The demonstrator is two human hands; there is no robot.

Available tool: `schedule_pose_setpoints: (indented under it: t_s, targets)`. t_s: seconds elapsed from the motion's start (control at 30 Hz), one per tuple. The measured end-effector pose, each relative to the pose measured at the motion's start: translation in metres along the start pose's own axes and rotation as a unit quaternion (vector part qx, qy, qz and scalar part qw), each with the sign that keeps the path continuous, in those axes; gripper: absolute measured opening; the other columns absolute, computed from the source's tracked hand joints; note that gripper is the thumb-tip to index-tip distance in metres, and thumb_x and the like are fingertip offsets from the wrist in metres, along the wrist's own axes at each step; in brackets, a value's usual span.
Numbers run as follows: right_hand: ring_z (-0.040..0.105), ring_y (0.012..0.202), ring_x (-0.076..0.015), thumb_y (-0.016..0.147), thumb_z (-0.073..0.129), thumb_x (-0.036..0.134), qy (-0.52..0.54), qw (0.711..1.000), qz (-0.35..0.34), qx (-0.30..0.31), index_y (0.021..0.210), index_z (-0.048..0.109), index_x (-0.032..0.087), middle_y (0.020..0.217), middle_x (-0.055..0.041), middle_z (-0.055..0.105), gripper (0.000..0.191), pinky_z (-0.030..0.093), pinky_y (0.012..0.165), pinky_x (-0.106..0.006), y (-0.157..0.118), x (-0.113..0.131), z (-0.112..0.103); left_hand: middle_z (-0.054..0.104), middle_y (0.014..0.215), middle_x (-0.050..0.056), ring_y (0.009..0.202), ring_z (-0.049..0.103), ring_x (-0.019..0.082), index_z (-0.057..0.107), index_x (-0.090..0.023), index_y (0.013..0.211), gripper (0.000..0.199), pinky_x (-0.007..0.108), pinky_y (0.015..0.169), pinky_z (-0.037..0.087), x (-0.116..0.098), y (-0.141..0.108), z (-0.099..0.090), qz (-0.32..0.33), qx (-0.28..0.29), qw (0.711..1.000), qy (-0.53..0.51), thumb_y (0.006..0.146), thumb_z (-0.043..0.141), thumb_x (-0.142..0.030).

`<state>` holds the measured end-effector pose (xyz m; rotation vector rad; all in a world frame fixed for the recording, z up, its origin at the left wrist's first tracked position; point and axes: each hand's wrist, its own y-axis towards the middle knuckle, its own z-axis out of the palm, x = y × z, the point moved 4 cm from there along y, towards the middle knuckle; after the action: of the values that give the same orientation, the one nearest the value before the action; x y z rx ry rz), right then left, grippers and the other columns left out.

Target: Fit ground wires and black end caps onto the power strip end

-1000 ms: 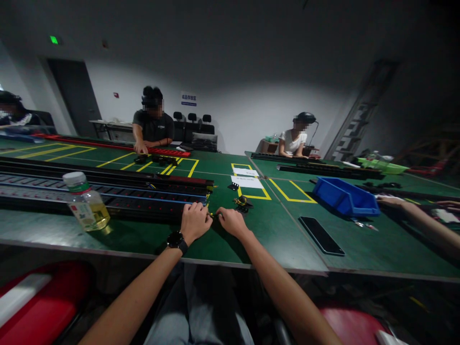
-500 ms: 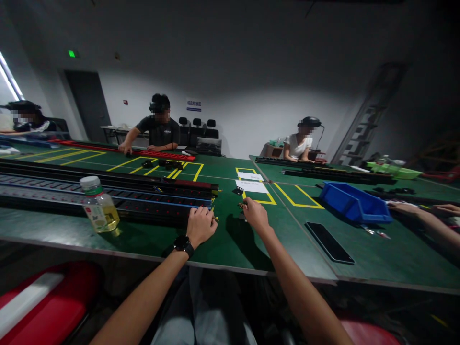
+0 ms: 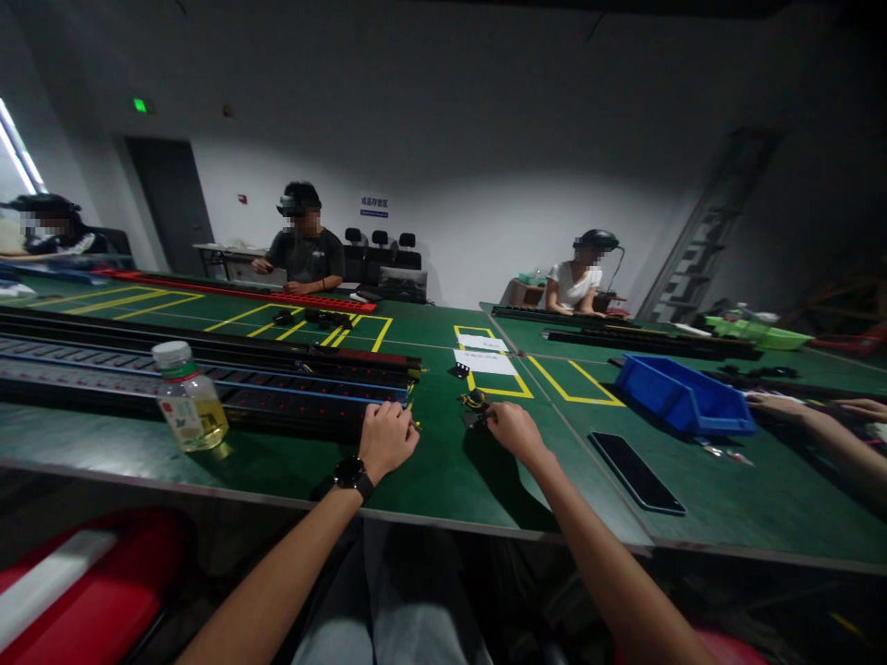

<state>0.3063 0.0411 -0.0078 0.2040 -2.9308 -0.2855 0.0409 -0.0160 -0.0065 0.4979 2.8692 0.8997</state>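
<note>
My left hand point(image 3: 385, 438) was curled loosely against the near end of the long black strip point(image 3: 208, 383), at its yellow wire ends. My right hand point(image 3: 511, 429) rested just beside a small black part point(image 3: 475, 409) on the green table point(image 3: 430, 480); grip unclear. Bottle point(image 3: 185, 397) well left, phone point(image 3: 636, 471) right.
</note>
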Motion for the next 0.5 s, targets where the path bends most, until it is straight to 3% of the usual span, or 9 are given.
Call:
schedule_pose_setpoints:
  t_s: [0.13,0.27,0.4,0.5]
  targets:
    - [0.074,0.091,-0.0258,0.096,0.063,0.029,0.018,1.000,0.009,-0.003,0.095,0.081,0.022,0.096,-0.0098,0.080,0.019,0.045,0.073,-0.029,-0.008,-0.007,-0.005,0.072,0.096,0.010,0.096,0.061,0.028,0.069,-0.020,0.087,0.014,0.046,0.085,0.037,0.000,-0.001,0.000,-0.001,0.001,1.000,-0.001,0.092,0.058,-0.025]
    - [0.074,0.089,-0.0282,0.101,0.058,0.042,0.033,0.998,0.047,-0.023,0.088,0.080,0.022,0.091,-0.0107,0.080,0.033,0.042,0.066,-0.030,-0.006,-0.020,-0.013,0.072,0.096,0.010,0.095,0.060,0.028,0.070,-0.020,0.088,0.014,0.047,0.085,0.037,0.000,0.000,0.001,-0.002,0.001,1.000,0.003,0.092,0.058,-0.025]
    - [0.074,0.098,-0.0291,0.102,0.054,0.034,0.046,0.992,0.105,-0.047,0.117,0.078,0.022,0.108,-0.0116,0.080,0.031,0.044,0.068,-0.031,0.016,-0.031,-0.014,0.072,0.096,0.011,0.096,0.061,0.028,0.070,-0.019,0.088,0.014,0.047,0.085,0.038,0.000,0.000,0.001,0.001,0.000,1.000,0.003,0.092,0.057,-0.024]
    - [0.072,0.105,-0.0266,0.097,0.058,0.023,0.061,0.991,0.109,-0.044,0.135,0.070,0.019,0.117,-0.0113,0.078,0.041,0.047,0.073,-0.029,0.035,-0.031,-0.003,0.071,0.096,0.011,0.096,0.061,0.028,0.070,-0.020,0.088,0.015,0.046,0.085,0.038,0.000,0.001,0.000,0.003,0.003,1.000,0.003,0.092,0.057,-0.024]
